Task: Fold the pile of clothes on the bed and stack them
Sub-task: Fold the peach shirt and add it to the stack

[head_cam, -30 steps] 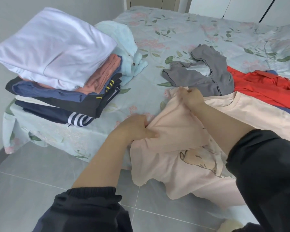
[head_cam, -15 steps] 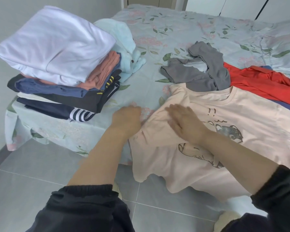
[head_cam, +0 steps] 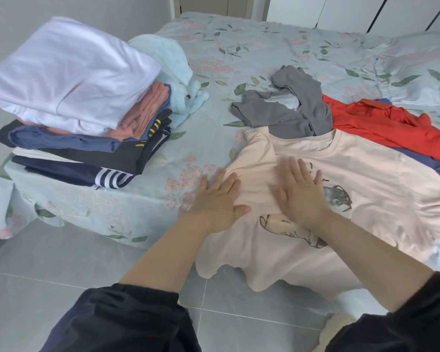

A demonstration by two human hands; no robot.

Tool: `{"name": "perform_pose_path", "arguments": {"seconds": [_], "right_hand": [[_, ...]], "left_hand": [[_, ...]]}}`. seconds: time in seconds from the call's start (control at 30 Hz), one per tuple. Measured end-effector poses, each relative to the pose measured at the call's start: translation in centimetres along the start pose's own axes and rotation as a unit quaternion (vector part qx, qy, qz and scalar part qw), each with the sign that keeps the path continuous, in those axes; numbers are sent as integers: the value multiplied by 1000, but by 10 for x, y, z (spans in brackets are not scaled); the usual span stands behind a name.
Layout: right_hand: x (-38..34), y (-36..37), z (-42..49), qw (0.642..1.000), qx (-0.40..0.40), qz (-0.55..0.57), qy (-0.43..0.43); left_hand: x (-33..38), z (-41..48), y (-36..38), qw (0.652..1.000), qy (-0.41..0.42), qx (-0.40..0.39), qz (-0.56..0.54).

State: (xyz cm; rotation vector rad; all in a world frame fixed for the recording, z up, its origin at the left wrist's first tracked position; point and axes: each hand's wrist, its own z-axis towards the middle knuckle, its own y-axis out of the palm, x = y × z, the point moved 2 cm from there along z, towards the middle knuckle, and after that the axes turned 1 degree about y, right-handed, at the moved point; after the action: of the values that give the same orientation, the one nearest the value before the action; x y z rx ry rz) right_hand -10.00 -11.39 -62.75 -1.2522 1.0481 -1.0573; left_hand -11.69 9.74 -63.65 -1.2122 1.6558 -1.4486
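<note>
A pale pink T-shirt (head_cam: 381, 189) with a printed drawing lies spread on the bed, its hem hanging over the front edge. Its left sleeve is folded in over the chest. My left hand (head_cam: 219, 201) lies flat with straight fingers on the shirt's left edge. My right hand (head_cam: 300, 191) presses flat on the folded-in sleeve. A stack of folded clothes (head_cam: 87, 128), white piece on top, sits on the bed's left corner. Behind the shirt lie a grey garment (head_cam: 290, 110), a red garment (head_cam: 391, 125) and a blue piece (head_cam: 427, 161) under it.
The bed (head_cam: 264, 47) has a light blue floral sheet. A light blue fluffy item (head_cam: 173, 69) sits behind the stack. Grey tiled floor (head_cam: 48, 262) runs along the bed's front edge. A wall stands to the left and white cupboard doors at the back.
My hands let go of the pinched sleeve fold and laid it down on the shirt. Both hands now lie flat, fingers spread, smoothing the fold.
</note>
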Motion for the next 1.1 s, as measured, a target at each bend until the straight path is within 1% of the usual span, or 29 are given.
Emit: {"name": "perform_pose_path", "arguments": {"seconds": [0.03,0.07,0.1,0.13,0.2,0.23,0.3,0.37,0.43,0.53,0.6,0.67,0.7,0.73,0.77,0.8,0.83,0.87,0.93,1.0,1.03,1.1], "right_hand": [[-2,2,-7,998,1,-1,-55],[-2,6,-13,995,-16,-5,-96],[1,9,-19,994,-39,4,-98],[3,11,-19,996,-53,17,-69],[14,8,-18,999,-36,33,-1],[20,5,-20,999,-19,28,15],[36,1,-31,1000,-4,4,18],[59,3,-46,999,-24,-20,32],[86,5,-62,997,-49,-11,58],[135,3,-81,989,-60,-7,138],[167,1,-93,979,-59,4,193],[190,-2,-105,976,-30,42,214],[199,-5,-111,972,5,87,220],[207,-8,-116,961,57,142,232],[216,-12,-121,940,117,193,255],[227,-16,-126,912,171,230,294],[239,-19,-131,880,206,250,346],[251,-22,-135,850,219,257,403],[273,-27,-135,797,198,274,500],[288,-32,-127,751,145,303,569],[293,-35,-123,737,121,318,584],[300,-39,-113,719,100,370,580]], "left_hand": [[3,2,0,1000,-4,17,1],[6,5,0,1000,-5,31,3],[12,8,0,999,-1,40,7],[15,11,1,999,1,52,15],[27,16,2,997,8,71,31],[35,19,3,997,10,73,26],[53,24,7,997,4,77,9],[77,32,11,996,-5,89,6],[106,44,13,995,-6,98,-2],[156,69,13,995,-7,94,-28],[184,83,16,996,5,93,-14],[202,90,23,995,32,99,8],[206,92,26,993,42,106,10],[207,93,28,992,47,114,7],[206,94,30,991,48,122,1],[204,95,31,991,47,128,-5],[202,95,31,990,47,132,-9],[201,95,31,990,46,136,-9],[202,95,31,989,48,142,-3],[202,95,31,988,47,146,-1],[201,95,31,988,45,145,-1],[200,96,32,989,44,144,-1]]}}
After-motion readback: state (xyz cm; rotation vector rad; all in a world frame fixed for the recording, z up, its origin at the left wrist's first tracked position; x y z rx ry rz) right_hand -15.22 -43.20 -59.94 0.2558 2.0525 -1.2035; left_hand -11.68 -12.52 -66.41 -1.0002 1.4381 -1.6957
